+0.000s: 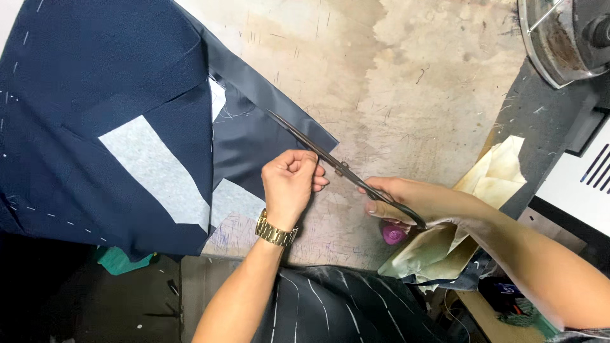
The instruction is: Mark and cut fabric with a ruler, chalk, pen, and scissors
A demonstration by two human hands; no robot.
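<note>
A dark navy garment piece with grey interfacing patches lies on a worn worktable. A dark lining panel sticks out from under it toward the right. My left hand, with a gold watch on the wrist, pinches the lining's edge in closed fingers. My right hand grips the handles of long black scissors. Their blades point up-left along the lining's edge.
A metal iron or machine part sits at the top right above a dark padded strip. Cream paper pieces lie under my right forearm, with a small pink object beside them. Green cloth hangs below the table.
</note>
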